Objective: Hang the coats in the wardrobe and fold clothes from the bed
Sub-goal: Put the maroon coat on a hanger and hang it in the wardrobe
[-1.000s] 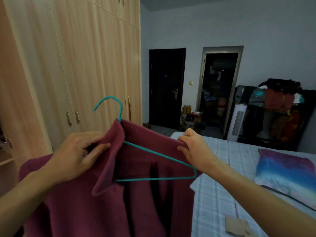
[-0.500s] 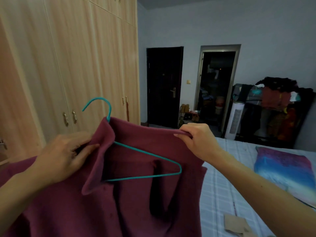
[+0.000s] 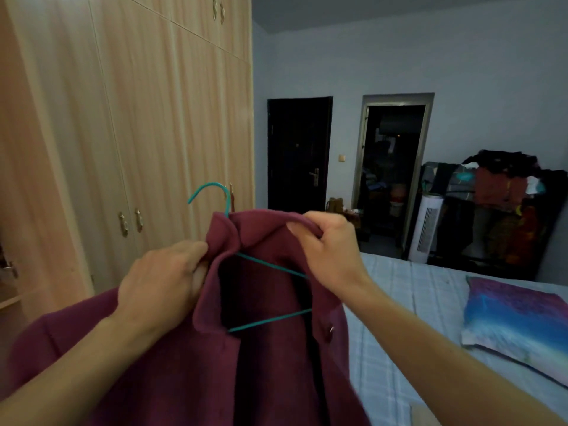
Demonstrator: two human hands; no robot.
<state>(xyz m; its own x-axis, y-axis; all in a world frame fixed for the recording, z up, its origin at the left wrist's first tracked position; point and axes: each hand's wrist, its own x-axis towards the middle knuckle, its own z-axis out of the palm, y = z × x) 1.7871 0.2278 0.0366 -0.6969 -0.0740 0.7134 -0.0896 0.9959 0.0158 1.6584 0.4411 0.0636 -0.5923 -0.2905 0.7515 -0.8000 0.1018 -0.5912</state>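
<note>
A: Head view – where is the coat (image 3: 172, 364) held, rel. to the hanger (image 3: 227, 204)?

B: It's draped round the hanger. Only the teal hook is seen above the collar, plus part of one sloping arm and the bottom bar in the open front. The rest of the cloth hangs below the hanger, off the bed (image 3: 399, 302), which lies to the hanger's R

A: Grips?

B: L hand (image 3: 163, 281): fingers are curled on the collar edge just L of and below the hook, cloth gripped. Whether the wire is also held there can't be told. R hand (image 3: 329, 250): shoulder cloth is pinched btwn thumb and fingertips, just R of the hook, raised over the hanger's R arm

A: What's the coming move judged to turn on?

B: The hanger's long axis is set across, L to R. Its R end is hidden under cloth below the R hand, so that hand is judged nearer for seating the shoulder. The hook is nearer the L hand

A: And the wardrobe (image 3: 153, 118)?

B: It's seen L of and behind the hanger, w/ the doors in view shut. Whether a bay is open at the far L can't be told
</note>
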